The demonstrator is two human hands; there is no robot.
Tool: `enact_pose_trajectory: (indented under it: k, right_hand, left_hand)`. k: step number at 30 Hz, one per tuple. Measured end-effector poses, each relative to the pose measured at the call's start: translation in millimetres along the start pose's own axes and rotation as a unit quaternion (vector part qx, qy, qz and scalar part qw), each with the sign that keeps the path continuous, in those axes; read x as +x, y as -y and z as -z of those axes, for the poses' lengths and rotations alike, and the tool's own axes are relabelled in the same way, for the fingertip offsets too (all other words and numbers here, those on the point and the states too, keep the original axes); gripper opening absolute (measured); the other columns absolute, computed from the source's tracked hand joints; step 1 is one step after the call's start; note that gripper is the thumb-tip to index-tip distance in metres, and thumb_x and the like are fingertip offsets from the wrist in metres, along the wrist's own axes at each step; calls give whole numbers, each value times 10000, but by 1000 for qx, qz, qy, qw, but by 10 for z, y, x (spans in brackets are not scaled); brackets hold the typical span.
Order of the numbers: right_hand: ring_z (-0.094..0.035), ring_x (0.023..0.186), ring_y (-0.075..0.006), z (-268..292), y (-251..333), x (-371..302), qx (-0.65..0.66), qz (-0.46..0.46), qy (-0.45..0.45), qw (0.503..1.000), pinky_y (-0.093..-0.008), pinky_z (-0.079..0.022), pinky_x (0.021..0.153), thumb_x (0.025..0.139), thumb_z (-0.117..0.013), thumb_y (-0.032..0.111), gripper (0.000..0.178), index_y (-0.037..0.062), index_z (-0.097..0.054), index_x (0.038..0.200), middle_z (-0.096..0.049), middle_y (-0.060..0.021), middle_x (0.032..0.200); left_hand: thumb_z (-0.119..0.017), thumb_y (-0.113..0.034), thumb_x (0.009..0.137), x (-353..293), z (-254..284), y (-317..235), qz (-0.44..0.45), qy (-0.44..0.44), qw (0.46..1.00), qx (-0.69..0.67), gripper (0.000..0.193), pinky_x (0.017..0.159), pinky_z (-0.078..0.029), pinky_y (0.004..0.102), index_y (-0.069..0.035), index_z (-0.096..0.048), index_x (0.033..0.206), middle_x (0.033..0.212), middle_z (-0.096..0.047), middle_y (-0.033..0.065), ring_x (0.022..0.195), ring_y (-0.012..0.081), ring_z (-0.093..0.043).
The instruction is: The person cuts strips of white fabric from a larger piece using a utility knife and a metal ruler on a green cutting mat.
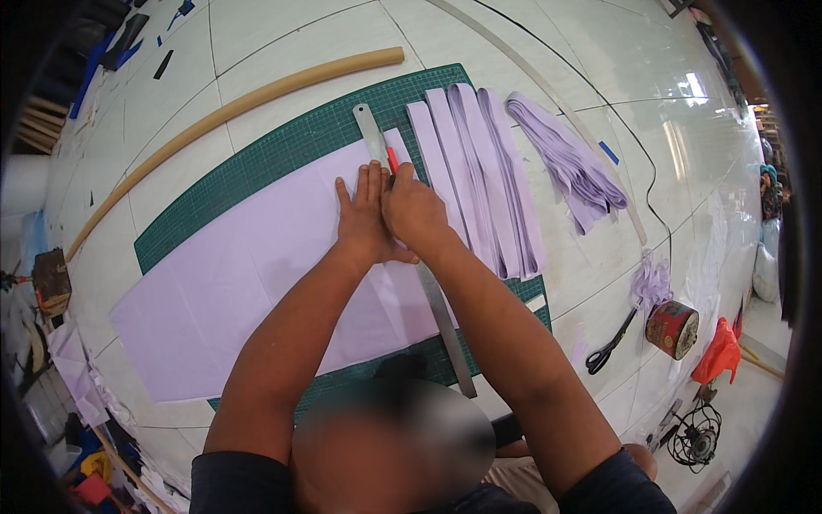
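Observation:
A sheet of lavender fabric [248, 274] lies spread over a green cutting mat [334, 130] on the floor. Across its right part runs a long metal ruler [447, 330], slanting from far to near. My left hand [364, 223] lies flat on the ruler and fabric, fingers stretched forward. Close against it, my right hand [417, 206] is closed round a red cutter knife [392, 159] at the ruler's right edge. The knife's blade is too small to make out. Several folded lavender strips [479, 184] rest side by side to the right of my right hand.
Beyond the mat lies a long brown tube [257, 97]. A bunched lavender bundle [565, 163] sits to the right, near a long thin metal strip [531, 73]. Black scissors [610, 347], a red can [671, 330] and a red plastic bag [717, 353] are at the near right.

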State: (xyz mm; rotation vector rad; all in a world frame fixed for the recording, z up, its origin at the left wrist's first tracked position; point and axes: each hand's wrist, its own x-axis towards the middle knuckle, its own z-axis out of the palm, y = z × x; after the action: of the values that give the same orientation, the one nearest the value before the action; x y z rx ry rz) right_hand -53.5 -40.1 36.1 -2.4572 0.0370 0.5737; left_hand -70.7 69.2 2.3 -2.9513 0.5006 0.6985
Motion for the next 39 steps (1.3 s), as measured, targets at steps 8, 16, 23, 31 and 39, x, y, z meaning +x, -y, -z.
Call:
enact_pose_trajectory:
  k: [8,16,23,31,39]
  right_hand:
    - [-698,889,-407,9,48,56,-14,-22,8,1000,-488,-538,799,1033,-434,245,264,-13,-430,1087,-689,-248,917]
    - [-687,946,-439,139,-67,49,-5,-28,47,998,-522,-523,833,1004,-472,268,283,2,-453,1100,-695,-275,972]
    - [-658,916,-501,37,-550,-961,-22,-71,104,992,-573,-508,815,956,-483,186,239,8,-401,1091,-672,-318,927]
    - [-697,789,-453,-49,-1028,-2490,-72,-154,196,966,-552,-548,697,980,-464,151,211,26,-402,1139,-693,-271,880]
    - [-685,744,-434,7,-1220,-3208,-86,-135,131,978,-544,-546,659,948,-515,144,189,33,-436,1078,-681,-230,842]
  left_hand:
    - [-786,-790,505,-16,85,-5,2,29,1000,-3,1527,1161,-98,676,20,-74,1587,1651,-65,240,1544,386,-30]
    - [-782,-798,494,-9,255,-95,-4,39,998,39,1533,1185,-62,632,63,-107,1568,1622,-134,270,1526,406,-96]
    - [-764,-809,511,-23,295,-108,10,46,998,36,1544,1213,-24,596,122,-90,1543,1628,-114,281,1532,404,-81]
    - [-780,-785,490,-54,203,-91,20,43,999,20,1544,1208,-15,603,83,-87,1563,1647,-102,253,1546,371,-56]
    - [-790,-785,481,-11,212,-102,16,30,999,22,1542,1195,-33,635,93,-120,1556,1640,-131,252,1535,389,-96]
